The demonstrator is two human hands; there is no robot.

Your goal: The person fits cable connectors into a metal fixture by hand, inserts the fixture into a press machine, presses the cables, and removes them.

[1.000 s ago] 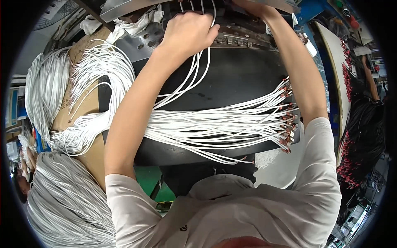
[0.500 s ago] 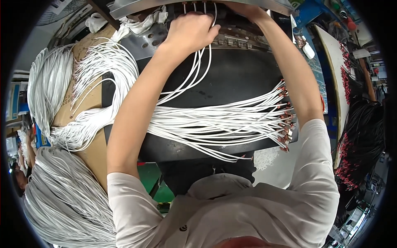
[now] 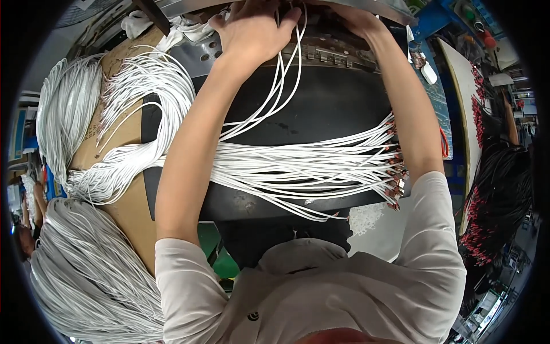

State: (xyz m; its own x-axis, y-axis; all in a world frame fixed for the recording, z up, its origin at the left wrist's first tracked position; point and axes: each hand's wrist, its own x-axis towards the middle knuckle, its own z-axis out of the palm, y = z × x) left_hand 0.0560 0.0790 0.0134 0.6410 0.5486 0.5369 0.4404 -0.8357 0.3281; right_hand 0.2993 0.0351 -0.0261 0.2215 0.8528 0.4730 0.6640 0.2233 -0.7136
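Observation:
At the top of the view my left hand (image 3: pixel 252 31) reaches to the metal machine edge (image 3: pixel 197 7), with its little finger and thumb spread apart and some fingertips out of sight. A few white cables (image 3: pixel 279 94) rise beside its thumb and pass up at the machine. My right hand (image 3: pixel 356 22) is partly under the same metal edge, its fingers hidden. Below my arms, a bundle of white cables (image 3: pixel 298 163) lies across the black work surface (image 3: pixel 321 103), with reddish-brown terminals (image 3: pixel 395 178) at the right ends.
Cardboard (image 3: pixel 129 218) on the left carries the curved rest of the bundle. Two more hanks of cable, one light (image 3: pixel 67 114) and one greyer (image 3: pixel 91 275), sit farther left. Black cables with red ends (image 3: pixel 498 195) hang at the right beside a pale board (image 3: pixel 458 114).
My left hand has moved up and a little left, and its fingers have spread from a closed grip around the cables. My right hand stays at the machine.

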